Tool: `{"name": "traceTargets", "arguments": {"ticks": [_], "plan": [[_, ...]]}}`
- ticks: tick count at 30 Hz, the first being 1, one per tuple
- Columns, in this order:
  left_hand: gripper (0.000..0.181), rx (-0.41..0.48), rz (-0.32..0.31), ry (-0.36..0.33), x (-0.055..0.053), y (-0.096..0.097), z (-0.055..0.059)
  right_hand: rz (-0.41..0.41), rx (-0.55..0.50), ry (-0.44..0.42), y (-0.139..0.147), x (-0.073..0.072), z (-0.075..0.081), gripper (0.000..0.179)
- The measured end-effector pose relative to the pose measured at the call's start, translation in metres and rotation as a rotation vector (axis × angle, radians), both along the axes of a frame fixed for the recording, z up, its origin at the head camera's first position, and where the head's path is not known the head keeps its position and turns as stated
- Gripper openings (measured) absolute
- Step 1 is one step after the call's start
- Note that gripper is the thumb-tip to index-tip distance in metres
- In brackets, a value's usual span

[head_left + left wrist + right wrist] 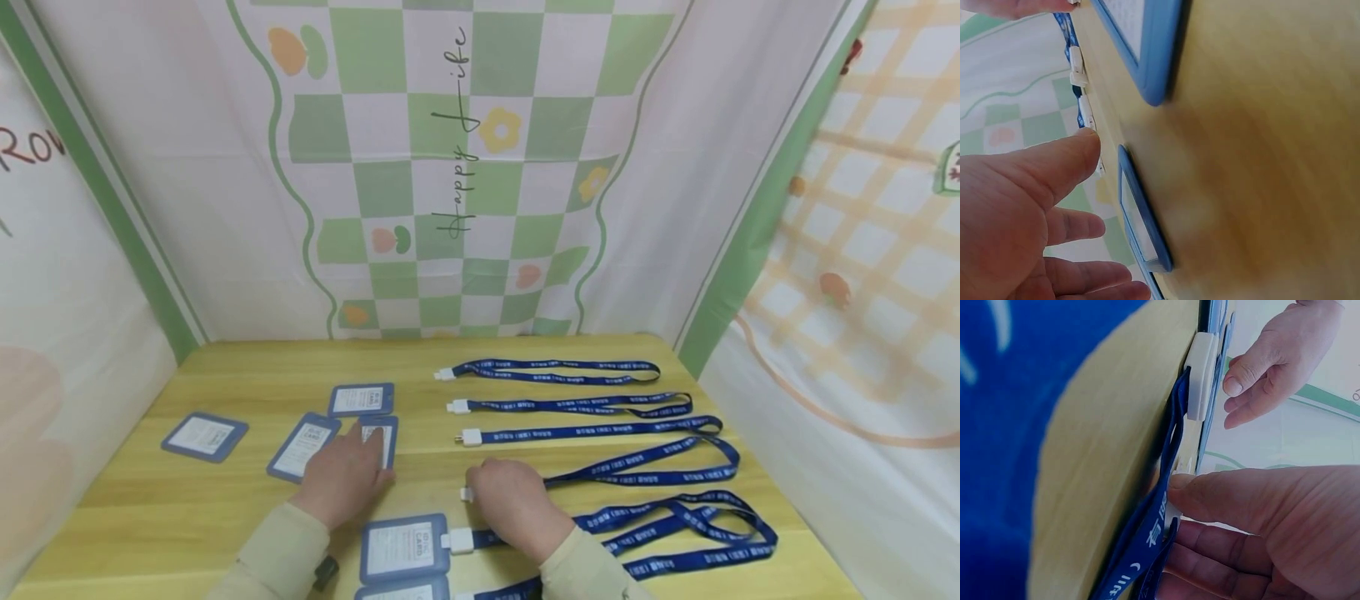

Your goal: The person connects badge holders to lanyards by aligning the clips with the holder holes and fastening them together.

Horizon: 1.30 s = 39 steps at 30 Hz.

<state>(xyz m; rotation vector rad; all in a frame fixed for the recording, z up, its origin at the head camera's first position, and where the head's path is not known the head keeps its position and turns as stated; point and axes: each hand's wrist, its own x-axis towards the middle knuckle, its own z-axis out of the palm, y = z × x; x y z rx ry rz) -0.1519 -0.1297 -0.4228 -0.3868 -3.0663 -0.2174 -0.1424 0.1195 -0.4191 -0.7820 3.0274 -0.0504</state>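
Note:
My left hand [345, 475] reaches over a blue-framed badge holder [388, 433] at the left middle of the table. In the left wrist view the thumb and fingers [1072, 225] are spread and nothing is between them. A second badge holder [300, 442] lies tilted beside that hand, a third [362, 399] just behind it. My right hand [517, 504] pinches the white clip [1174, 509] of a blue lanyard [645, 473] between thumb and fingers. The lanyard's loop trails off to the right along the table.
Several other blue lanyards [585, 433] lie in rows at right, white clips facing left. A lone badge holder [204, 437] lies at far left. Nearer, a badge holder [402, 548] meets a lanyard's clip [461, 541], with another holder [405, 592] at the bottom edge. Printed curtains surround the wooden table [150, 533].

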Motion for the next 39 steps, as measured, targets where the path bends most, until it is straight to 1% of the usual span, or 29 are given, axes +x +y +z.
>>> {"name": "traceTargets", "arguments": {"ticks": [6,13,17,25,31,39], "plan": [[0.064,0.002,0.002,-0.021,-0.0019,-0.0010,-0.0027,-0.004,0.006,0.002,-0.0001,0.0000,-0.0006,0.005],[0.054,-0.004,-0.017,-0.023,-0.0020,-0.0011,-0.0052,-0.007,0.004,-0.008,-0.0004,0.0000,-0.0004,0.005],[0.053,-0.012,-0.027,-0.025,-0.0016,-0.0013,-0.0065,-0.013,0.007,-0.023,-0.0010,0.0000,0.0000,0.005],[0.039,-0.025,-0.044,-0.006,-0.0017,-0.0010,-0.0066,-0.019,0.017,-0.029,-0.0014,-0.0004,0.0006,0.005],[0.038,-0.034,-0.051,-0.003,-0.0011,-0.0008,-0.0061,-0.019,0.024,-0.036,-0.0016,-0.0004,0.0015,0.005],[0.034,-0.033,-0.058,0.013,0.0002,0.0000,-0.0045,-0.008,0.031,-0.021,-0.0012,-0.0010,0.0005,0.006]]}}
